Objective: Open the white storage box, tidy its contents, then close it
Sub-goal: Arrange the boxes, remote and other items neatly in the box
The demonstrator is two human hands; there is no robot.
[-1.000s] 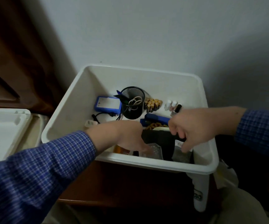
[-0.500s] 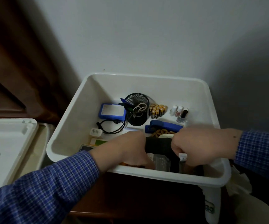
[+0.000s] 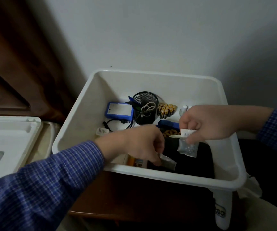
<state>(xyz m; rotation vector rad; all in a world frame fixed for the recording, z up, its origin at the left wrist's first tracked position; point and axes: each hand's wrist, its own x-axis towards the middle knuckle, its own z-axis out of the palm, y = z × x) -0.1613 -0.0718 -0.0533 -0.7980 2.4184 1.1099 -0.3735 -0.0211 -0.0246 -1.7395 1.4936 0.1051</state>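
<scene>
I had the white storage box [image 3: 231, 144] open in front of me, its lid [image 3: 9, 144] lying off to my left, well apart from the box. My right hand [image 3: 207, 124] pinched a small clear packet [image 3: 186, 148] by its white top strip, so the packet hung below the fingers over the black pouch [image 3: 199, 162] in the near right corner. My left hand [image 3: 141, 144] was curled on a second clear packet [image 3: 167, 162] lower down, close to the near wall of the box and just left of that pouch. The two packets lay near each other, the right one higher and farther from me, the left one lower and nearer. I judged the next move turned on that gap: bringing the pair together called for the right hand to come down and toward me, or the left to rise. The mesh cup [image 3: 145, 108], batteries [image 3: 166, 110] and blue unit [image 3: 119, 110] stood along the far side, clear of both hands.
</scene>
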